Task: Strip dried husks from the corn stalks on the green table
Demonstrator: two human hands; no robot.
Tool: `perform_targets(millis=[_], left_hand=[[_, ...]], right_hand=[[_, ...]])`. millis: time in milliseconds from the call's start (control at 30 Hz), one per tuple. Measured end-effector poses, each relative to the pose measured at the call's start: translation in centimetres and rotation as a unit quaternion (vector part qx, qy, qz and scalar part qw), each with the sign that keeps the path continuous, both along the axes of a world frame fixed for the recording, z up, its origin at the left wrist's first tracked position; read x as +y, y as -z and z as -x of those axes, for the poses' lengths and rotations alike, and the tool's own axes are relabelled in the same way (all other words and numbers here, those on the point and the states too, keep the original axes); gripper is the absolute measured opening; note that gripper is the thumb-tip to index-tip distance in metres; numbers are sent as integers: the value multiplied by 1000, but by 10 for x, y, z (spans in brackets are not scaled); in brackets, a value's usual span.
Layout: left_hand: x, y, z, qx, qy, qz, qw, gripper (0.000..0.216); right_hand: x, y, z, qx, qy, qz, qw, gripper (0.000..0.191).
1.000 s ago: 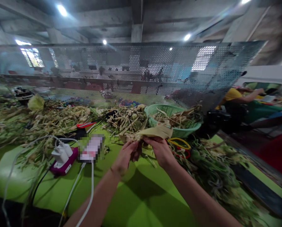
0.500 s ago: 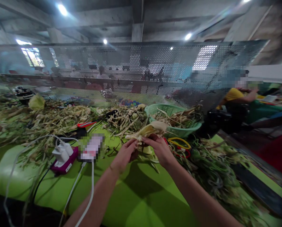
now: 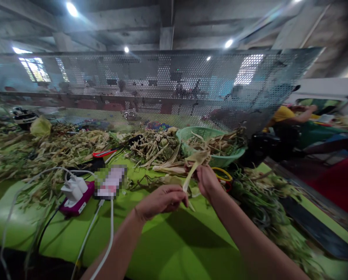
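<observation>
A pale, dry corn husk (image 3: 201, 157) is held in my right hand (image 3: 206, 179), whose fingers wrap round its lower part. From it a narrow husk strip (image 3: 189, 179) runs down to my left hand (image 3: 165, 200), which pinches its lower end. Below and to the left of the bunch, another pale husk (image 3: 169, 170) lies on the green table cover (image 3: 127, 237). Just behind my right hand stands a light green plastic basket (image 3: 235, 156) with dry husks and stalks in it. My right fingertips are partly hidden.
A purple power block (image 3: 80, 208) with white plugs and cables, a blurred phone (image 3: 111, 182) and a red cutter (image 3: 104, 153) lie left. Heaped dry plants (image 3: 65, 144) cover the back; greener stalks (image 3: 255, 198) lie right. A perforated metal screen (image 3: 150, 89) stands behind. Another person's arm (image 3: 304, 114) shows far right.
My left hand has moved down and away from my right hand, drawing a strip off the husk bunch. My right hand has shifted slightly right. The view has turned a little.
</observation>
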State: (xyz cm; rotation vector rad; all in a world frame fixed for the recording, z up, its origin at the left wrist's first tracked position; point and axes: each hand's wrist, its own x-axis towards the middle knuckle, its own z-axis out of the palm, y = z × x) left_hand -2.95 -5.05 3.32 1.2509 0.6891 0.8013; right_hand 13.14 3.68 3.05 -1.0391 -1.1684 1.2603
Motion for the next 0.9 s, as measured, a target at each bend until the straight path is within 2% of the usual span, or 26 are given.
perform_targets(millis=[100,200,300,367,533,667,767,833,900], left_hand=[[3,2,1,-28,-65,-3,997,32],[9,7,4,-45,-143,19,989,34],[12,11,5,-55,-186,48,980,35],[13,13,4,-56,-194,50,978,36],[15,17,2,-55,-185,36,980,38],[15,20,0,-61,-174,53,981,37],[16,21,-2,-83,-165,72,980,39],[16,17,-2,-91,-196,68,974,39],[11,10,-4,-77,-229,30,970,38]], right_hand=[[2,-7,-7,-12,-11,-2,1000,19],[-10,-13,-5,-31,-106,24,994,19],[-24,-15,3,0,-213,49,976,25],[-28,-13,8,12,-232,41,972,27],[-21,-5,11,-81,-166,-76,980,28],[-19,-12,11,-213,-113,-177,954,24],[-26,-21,14,-239,-89,-199,946,22],[-30,-24,18,-245,-73,-208,944,25],[-28,-21,18,-237,-52,-207,948,27]])
